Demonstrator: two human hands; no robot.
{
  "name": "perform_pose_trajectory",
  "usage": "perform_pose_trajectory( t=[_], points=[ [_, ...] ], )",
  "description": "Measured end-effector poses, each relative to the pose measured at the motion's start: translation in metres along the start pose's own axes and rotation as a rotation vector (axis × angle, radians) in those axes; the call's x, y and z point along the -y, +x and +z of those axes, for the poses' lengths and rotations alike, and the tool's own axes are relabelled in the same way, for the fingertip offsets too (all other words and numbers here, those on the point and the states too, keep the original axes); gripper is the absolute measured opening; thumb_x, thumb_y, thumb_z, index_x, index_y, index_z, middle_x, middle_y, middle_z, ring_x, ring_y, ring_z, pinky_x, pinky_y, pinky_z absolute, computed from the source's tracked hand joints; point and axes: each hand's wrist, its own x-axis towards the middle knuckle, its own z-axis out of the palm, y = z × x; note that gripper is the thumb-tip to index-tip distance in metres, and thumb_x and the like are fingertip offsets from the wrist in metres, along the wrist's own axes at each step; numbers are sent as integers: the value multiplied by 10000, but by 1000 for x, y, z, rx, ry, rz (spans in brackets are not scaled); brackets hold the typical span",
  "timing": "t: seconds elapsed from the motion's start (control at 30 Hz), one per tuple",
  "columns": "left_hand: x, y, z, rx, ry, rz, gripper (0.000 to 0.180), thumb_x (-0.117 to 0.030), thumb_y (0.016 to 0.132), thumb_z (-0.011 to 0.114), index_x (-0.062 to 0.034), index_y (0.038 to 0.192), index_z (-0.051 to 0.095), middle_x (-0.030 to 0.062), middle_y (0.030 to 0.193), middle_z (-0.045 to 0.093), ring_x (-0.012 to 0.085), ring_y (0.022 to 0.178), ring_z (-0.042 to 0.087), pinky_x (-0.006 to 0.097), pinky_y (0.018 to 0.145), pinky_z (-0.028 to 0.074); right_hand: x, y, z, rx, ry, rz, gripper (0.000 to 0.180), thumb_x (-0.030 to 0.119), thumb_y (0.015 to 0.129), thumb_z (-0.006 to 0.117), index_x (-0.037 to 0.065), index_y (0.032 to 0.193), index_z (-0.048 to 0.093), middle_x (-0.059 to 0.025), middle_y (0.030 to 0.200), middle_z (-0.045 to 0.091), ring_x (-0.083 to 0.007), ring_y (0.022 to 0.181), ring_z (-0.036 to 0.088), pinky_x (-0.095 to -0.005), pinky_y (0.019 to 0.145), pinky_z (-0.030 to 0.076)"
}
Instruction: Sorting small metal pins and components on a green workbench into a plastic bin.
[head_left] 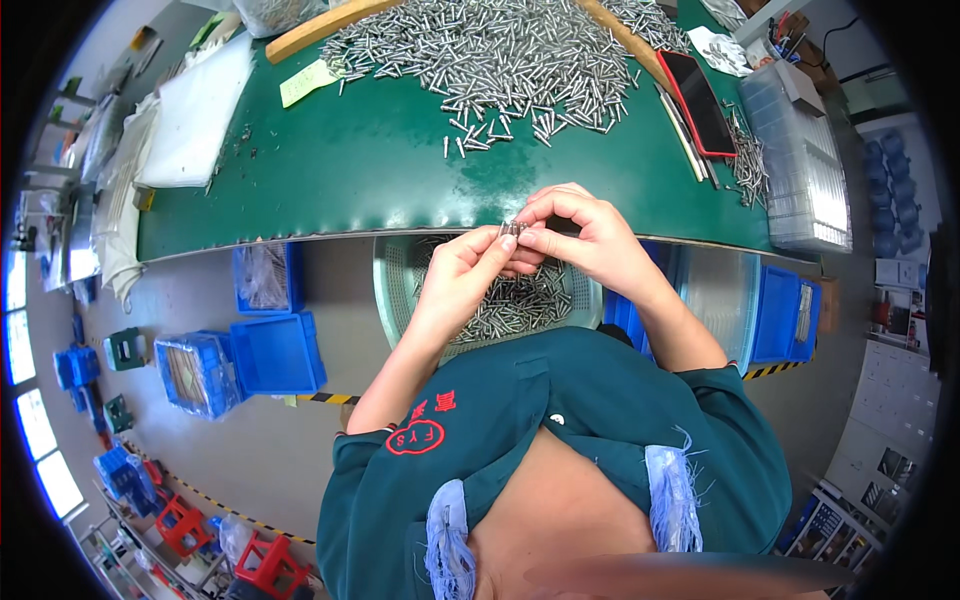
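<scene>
Over the table's near edge my two hands meet, fingertips together. A few small metal pins (513,228) stand side by side between them. My left hand (465,268) pinches the pins between thumb and fingers. My right hand (585,232) is closed on them from the other side, its thumb and forefinger at the pins. Below the hands, a pale green plastic basket (388,295) holds many similar pins (515,308), partly hidden by my hands and shirt. A large heap of loose pins (490,60) lies on the green table (330,170) beyond my hands.
Wooden bars (325,28) border the heap. At the right are a red-edged phone (697,102), thin sticks (680,130), more pins (748,160) and stacked clear plastic trays (795,155). White sheets (195,115) lie at left. Blue crates (278,355) stand on the floor.
</scene>
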Motion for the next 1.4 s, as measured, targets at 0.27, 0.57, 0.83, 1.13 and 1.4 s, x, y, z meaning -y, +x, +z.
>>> perform_pose_trajectory(
  t=[0.27, 0.57, 0.83, 1.13, 1.4],
  points=[
    [-1, 1, -2, -28, 54, 27, 274, -141, 997, 515, 73, 1125, 629, 135, 941, 698, 172, 848, 680, 295, 798, 553, -5, 0, 2, -16, 125, 55, 215, 236, 855, 710, 61, 980, 699, -41, 892, 663, -160, 909, 592, -309, 817, 476],
    [-6, -1, 0, -133, 261, 69, 229, -162, 962, 580, 19, 1064, 675, 81, 872, 725, 106, 803, 677, 261, 754, 540, -1, 4, 5, -22, 170, 79, 199, 244, 856, 705, 63, 937, 716, -58, 890, 680, -187, 899, 609, -316, 810, 480],
    [-22, -8, 3, -128, 577, 172, 229, -156, 954, 585, 0, 1098, 670, 102, 895, 731, 128, 828, 692, 268, 742, 541, 3, 7, 6, 28, 331, 148, 223, 256, 901, 666, 43, 964, 690, -46, 904, 685, -152, 854, 613, -291, 787, 484],
    [-22, -6, -21, -176, 290, 191, 267, -156, 986, 544, 57, 1121, 632, 112, 940, 722, 128, 848, 665, 268, 789, 528, -2, 0, 0, 164, 929, 540, 227, 259, 945, 617, 50, 1025, 656, -23, 962, 658, -97, 914, 600, -235, 722, 460],
    [-19, -4, -23, -189, 278, 184, 247, -159, 981, 551, 40, 1092, 647, 107, 919, 724, 131, 838, 677, 269, 773, 533, 11, -3, 1, 217, 192, 102, 209, 253, 885, 694, 57, 954, 712, -46, 905, 657, -141, 880, 599, -291, 797, 481]
  ],
)
